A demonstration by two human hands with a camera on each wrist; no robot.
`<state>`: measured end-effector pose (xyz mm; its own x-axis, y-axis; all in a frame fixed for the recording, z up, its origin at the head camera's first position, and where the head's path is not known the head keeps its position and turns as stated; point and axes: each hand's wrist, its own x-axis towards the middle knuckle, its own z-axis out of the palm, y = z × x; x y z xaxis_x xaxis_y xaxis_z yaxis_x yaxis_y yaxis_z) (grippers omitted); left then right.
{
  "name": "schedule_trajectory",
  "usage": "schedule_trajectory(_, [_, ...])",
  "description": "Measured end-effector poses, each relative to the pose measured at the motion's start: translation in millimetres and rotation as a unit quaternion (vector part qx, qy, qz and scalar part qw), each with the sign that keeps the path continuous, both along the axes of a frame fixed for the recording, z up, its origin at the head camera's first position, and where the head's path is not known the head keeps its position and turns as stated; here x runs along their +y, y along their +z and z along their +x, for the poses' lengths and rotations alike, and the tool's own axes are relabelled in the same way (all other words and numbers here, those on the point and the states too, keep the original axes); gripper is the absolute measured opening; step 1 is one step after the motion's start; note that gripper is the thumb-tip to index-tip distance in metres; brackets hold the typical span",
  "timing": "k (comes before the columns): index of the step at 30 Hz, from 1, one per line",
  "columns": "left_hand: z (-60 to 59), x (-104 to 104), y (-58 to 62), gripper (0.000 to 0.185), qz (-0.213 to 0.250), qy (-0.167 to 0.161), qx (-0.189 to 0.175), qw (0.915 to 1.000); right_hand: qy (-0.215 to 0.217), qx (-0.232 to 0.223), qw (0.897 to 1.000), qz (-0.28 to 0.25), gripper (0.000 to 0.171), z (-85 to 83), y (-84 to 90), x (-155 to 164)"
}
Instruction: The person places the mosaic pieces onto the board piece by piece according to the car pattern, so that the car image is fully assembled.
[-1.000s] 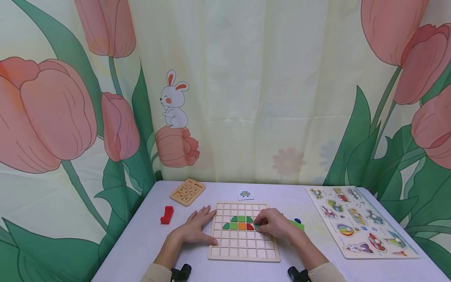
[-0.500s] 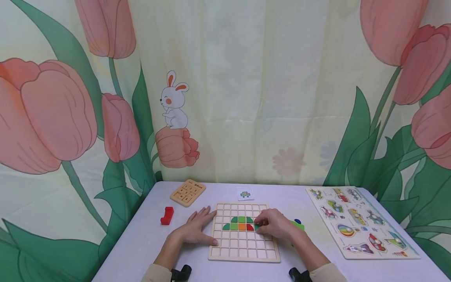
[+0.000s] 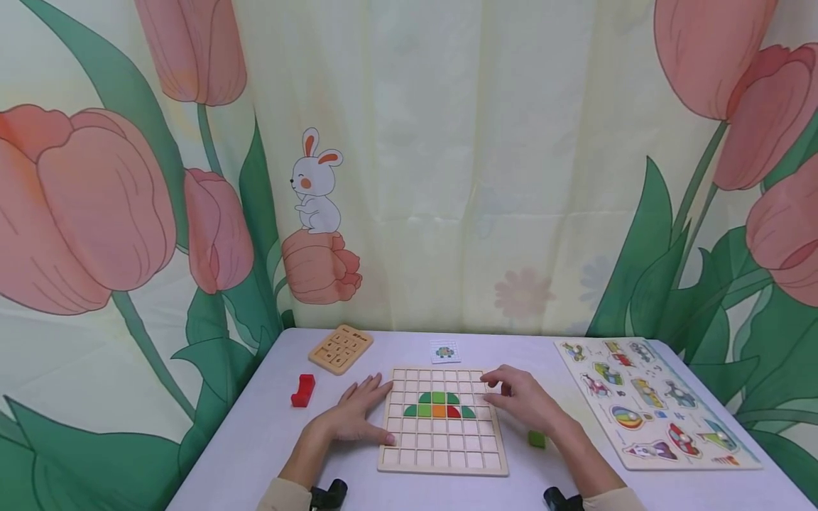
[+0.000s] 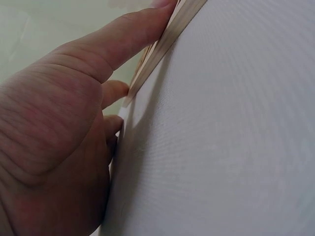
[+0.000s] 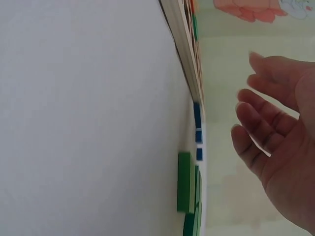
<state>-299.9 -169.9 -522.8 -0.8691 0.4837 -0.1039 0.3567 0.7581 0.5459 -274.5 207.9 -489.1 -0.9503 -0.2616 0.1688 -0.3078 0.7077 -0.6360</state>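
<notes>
A wooden grid board (image 3: 441, 460) lies on the table, with green pieces (image 3: 438, 397), an orange square (image 3: 438, 411) and a red rounded piece (image 3: 452, 411) set in its cells. A dark green rounded piece (image 3: 468, 412) ends the lower row at the right. My left hand (image 3: 354, 415) rests at the board's left edge with fingers spread, its thumb on the frame, as the left wrist view also shows. Raised over the board's right edge, my right hand (image 3: 527, 404) has loosely bent, parted fingers and holds nothing. The right wrist view shows the same hand (image 5: 280, 113) above the table.
Right of the board lies a green block (image 3: 536, 439); the right wrist view shows more green blocks (image 5: 185, 182) and blue blocks (image 5: 198, 115). A picture card (image 3: 444, 351), a wooden number board (image 3: 341, 348), a red block (image 3: 303, 390) and a picture puzzle board (image 3: 658, 404) lie around.
My right hand has let go of the dark green rounded piece, which now lies in its cell, and has moved up and right. My left hand has stayed put.
</notes>
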Motion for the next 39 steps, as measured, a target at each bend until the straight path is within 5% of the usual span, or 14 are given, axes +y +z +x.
schedule_trajectory(16, [-3.9, 0.7, -0.8, 0.113, 0.003, 0.004, 0.005, 1.0, -0.027, -0.043, 0.999, -0.009, 0.032, -1.1, 7.5, 43.5])
schedule_trajectory(39, [-2.6, 1.6, -0.9, 0.113, 0.003, 0.002, 0.005, 1.0, 0.009, -0.152, 0.988, 0.024, 0.02, 3.5, 8.6, 65.8])
